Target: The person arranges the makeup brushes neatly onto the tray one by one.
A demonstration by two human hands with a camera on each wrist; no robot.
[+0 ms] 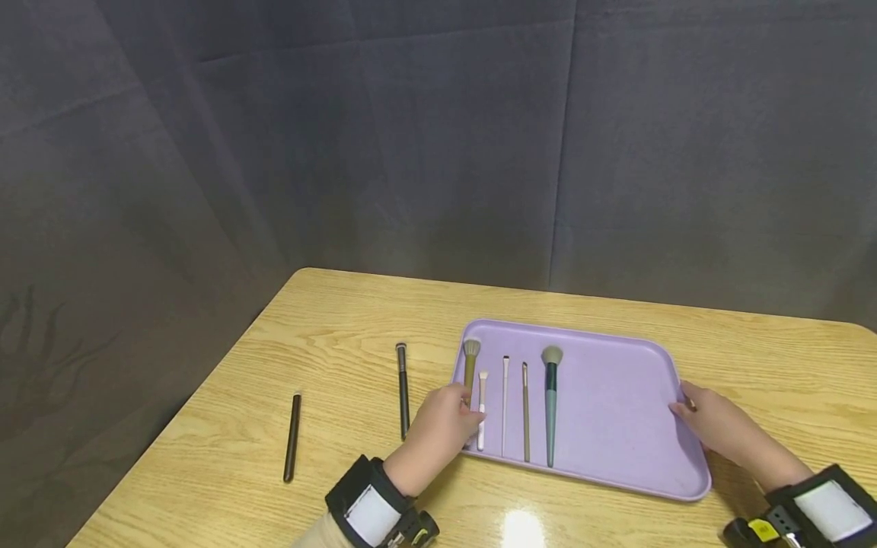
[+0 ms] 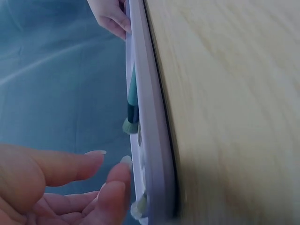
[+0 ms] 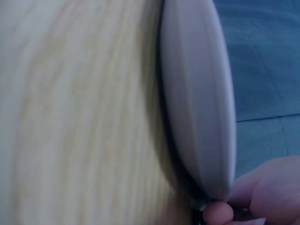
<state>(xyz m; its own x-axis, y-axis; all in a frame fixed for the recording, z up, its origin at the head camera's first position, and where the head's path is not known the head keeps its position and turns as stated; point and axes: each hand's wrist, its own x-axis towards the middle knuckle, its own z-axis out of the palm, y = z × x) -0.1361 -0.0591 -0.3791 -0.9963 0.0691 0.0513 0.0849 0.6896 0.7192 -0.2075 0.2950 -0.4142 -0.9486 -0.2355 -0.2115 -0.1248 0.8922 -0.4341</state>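
Observation:
A lilac tray (image 1: 617, 426) lies on the wooden table, with several makeup brushes side by side in its left half. Among them are a thick tan-handled brush (image 1: 470, 365), a short white brush (image 1: 481, 438) and a green-handled brush (image 1: 551, 415). My left hand (image 1: 441, 422) is over the tray's left edge, hiding part of the tan-handled brush. In the left wrist view, a gap shows between its thumb and fingers (image 2: 75, 166), and they hold nothing. My right hand (image 1: 715, 426) grips the tray's right rim, thumb on the inner side; a fingertip (image 3: 218, 213) shows by the edge.
Two dark brushes lie on the table left of the tray: a black one (image 1: 403, 388) close to my left hand and another brush (image 1: 292, 438) farther left. A grey cloth (image 1: 438, 152) hangs behind the table (image 1: 342, 304).

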